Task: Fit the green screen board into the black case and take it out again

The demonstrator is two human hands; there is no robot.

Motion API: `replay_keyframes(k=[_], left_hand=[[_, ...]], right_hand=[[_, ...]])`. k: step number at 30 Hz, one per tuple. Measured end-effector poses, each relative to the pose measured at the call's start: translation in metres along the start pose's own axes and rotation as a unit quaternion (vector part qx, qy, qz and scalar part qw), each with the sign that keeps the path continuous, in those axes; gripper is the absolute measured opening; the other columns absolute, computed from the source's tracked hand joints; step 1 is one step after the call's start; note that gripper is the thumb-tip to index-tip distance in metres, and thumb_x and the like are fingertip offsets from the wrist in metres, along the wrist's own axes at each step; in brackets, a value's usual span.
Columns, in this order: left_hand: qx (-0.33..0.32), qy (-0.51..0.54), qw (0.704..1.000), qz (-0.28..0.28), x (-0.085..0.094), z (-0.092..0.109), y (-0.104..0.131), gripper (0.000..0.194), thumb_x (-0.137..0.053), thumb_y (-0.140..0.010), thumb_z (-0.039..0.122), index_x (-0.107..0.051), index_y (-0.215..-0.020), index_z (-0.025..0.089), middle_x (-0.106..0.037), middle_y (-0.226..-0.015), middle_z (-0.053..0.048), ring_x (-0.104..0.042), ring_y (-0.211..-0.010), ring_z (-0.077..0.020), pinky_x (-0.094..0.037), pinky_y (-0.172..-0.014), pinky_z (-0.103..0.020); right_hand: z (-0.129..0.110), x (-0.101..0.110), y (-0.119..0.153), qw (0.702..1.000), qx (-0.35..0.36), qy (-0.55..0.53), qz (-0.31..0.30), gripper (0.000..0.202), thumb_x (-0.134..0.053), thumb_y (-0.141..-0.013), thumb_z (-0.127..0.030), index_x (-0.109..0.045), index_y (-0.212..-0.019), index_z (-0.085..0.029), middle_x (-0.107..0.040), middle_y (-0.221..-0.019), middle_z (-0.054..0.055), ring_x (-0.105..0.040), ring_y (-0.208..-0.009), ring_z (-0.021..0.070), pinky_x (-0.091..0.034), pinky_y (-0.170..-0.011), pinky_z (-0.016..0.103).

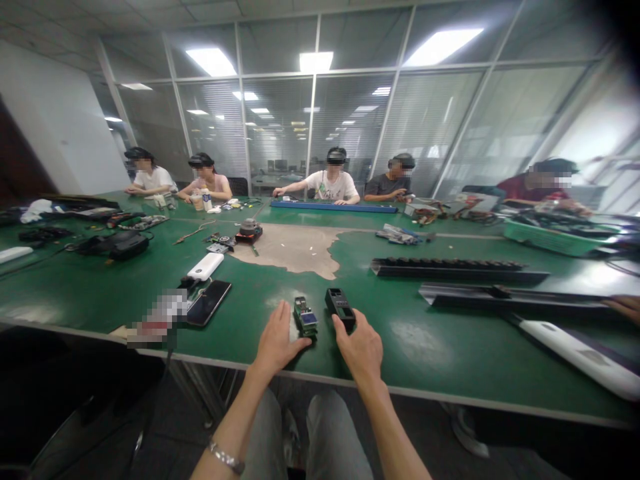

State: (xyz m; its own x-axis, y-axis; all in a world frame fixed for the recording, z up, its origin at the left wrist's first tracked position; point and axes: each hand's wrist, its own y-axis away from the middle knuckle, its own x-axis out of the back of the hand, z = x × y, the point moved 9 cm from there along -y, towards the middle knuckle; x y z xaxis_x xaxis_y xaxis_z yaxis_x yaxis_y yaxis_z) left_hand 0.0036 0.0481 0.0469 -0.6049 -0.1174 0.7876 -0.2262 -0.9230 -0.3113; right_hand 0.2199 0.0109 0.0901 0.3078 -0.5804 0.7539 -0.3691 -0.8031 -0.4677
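Note:
My left hand (277,339) lies at the left side of a small stacked circuit board (306,319), which has a blue screen-like face and green layers. Its fingers are stretched out and the thumb reaches across to the board's near end, seeming to touch it. Just to the right, my right hand (361,345) grips a black plastic housing (340,303) with rectangular openings, thumb on its near left edge and the other fingers partly hidden behind. The housing and the board are apart, both near the front edge of the green table (400,360).
Left of my hands are a smartphone (210,303) and a white power bank (205,267). A torn brown sheet (295,247) lies ahead. Black metal rails (500,300) and a long white device (580,353) are rightward, near another person's hand (625,308). Several people sit opposite.

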Motion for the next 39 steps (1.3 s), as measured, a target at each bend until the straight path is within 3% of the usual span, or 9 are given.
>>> replay_keyframes(k=[7,12,21,27,33,39], left_hand=[[0.0,-0.014,1.0,-0.001,0.001,0.001,0.0,0.096,-0.062,-0.077,0.063,-0.028,-0.148,0.008,-0.024,-0.156,-0.02,-0.024,-0.144,-0.0323,-0.026,-0.116,-0.044],[-0.001,-0.021,1.0,-0.011,0.003,0.005,0.0,0.08,-0.062,-0.078,0.063,-0.046,-0.139,0.014,-0.025,-0.156,-0.018,-0.028,-0.143,-0.033,-0.028,-0.114,-0.045],[-0.011,-0.023,0.999,-0.021,0.006,0.011,0.0,0.064,-0.06,-0.081,0.061,-0.054,-0.134,0.024,-0.023,-0.158,-0.014,-0.029,-0.142,-0.0326,-0.027,-0.114,-0.045],[-0.019,-0.035,0.999,-0.031,0.005,0.013,-0.001,0.063,-0.056,-0.084,0.061,-0.052,-0.136,0.025,-0.024,-0.158,-0.013,-0.028,-0.143,-0.0324,-0.026,-0.114,-0.047],[-0.034,-0.043,0.998,-0.033,0.006,0.017,0.0,0.062,-0.051,-0.087,0.062,-0.051,-0.136,0.024,-0.027,-0.157,-0.013,-0.026,-0.143,-0.032,-0.027,-0.114,-0.049],[-0.027,-0.042,0.998,-0.027,0.004,0.014,0.0,0.064,-0.06,-0.082,0.059,-0.051,-0.134,0.022,-0.03,-0.155,-0.013,-0.027,-0.143,-0.0318,-0.027,-0.114,-0.048]], right_hand=[[0.02,-0.01,0.002,0.999,-0.019,0.032,-0.025,0.043,-0.049,-0.09,-0.049,-0.057,-0.117,-0.016,-0.07,-0.092,0.01,-0.067,-0.085,0.0251,-0.042,-0.076,0.032],[0.022,-0.014,0.005,0.999,-0.008,0.032,-0.023,0.046,-0.048,-0.09,-0.049,-0.056,-0.12,-0.014,-0.07,-0.098,0.012,-0.066,-0.091,0.0254,-0.042,-0.08,0.032],[0.022,-0.014,0.009,0.999,-0.009,0.04,-0.005,0.078,-0.053,-0.085,-0.057,-0.038,-0.14,-0.003,-0.062,-0.121,0.023,-0.061,-0.109,0.0303,-0.042,-0.09,0.036],[0.02,-0.012,0.008,0.998,-0.019,0.052,-0.005,0.072,-0.055,-0.084,-0.056,-0.047,-0.133,-0.004,-0.066,-0.112,0.021,-0.063,-0.104,0.0303,-0.043,-0.087,0.036],[0.019,-0.011,0.005,0.998,-0.029,0.047,-0.024,0.048,-0.052,-0.088,-0.051,-0.058,-0.119,-0.014,-0.07,-0.095,0.012,-0.066,-0.09,0.0269,-0.043,-0.08,0.034],[0.004,0.004,0.001,0.999,-0.03,-0.025,0.001,0.047,-0.053,-0.086,-0.052,-0.062,-0.114,-0.016,-0.071,-0.098,0.012,-0.066,-0.089,0.0252,-0.042,-0.079,0.032]])
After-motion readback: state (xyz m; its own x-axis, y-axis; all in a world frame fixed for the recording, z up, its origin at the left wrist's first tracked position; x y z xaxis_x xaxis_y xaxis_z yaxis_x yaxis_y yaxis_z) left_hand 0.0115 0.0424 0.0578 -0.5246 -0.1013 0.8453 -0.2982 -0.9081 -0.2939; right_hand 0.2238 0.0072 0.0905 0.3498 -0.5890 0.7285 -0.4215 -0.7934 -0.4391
